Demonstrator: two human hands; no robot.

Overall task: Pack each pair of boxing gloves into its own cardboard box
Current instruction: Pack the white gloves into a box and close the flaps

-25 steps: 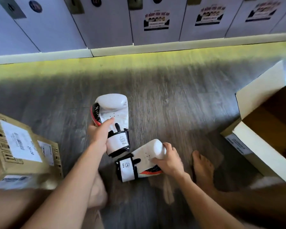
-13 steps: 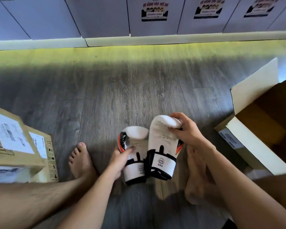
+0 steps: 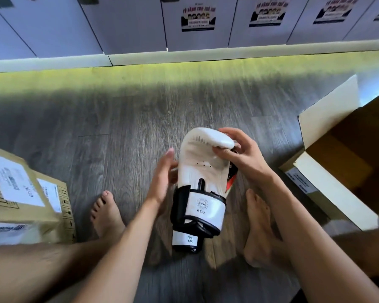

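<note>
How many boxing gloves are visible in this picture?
2. The front glove is held upright between the left hand and right hand; the second glove lies pressed behind it, only its cuff showing. Others may be hidden inside the closed boxes.

- Boxing gloves [image 3: 202, 169]: smooth white leather-like skin, faintly glossy.
- Open box [image 3: 328, 189]: matt brown cardboard, paler flaps.
- Floor [image 3: 118, 127]: grey wood-grain planks.

Left hand [image 3: 162, 182] flat, straight-fingered; right hand [image 3: 245, 159] curled around glove [image 3: 200, 173].
</note>
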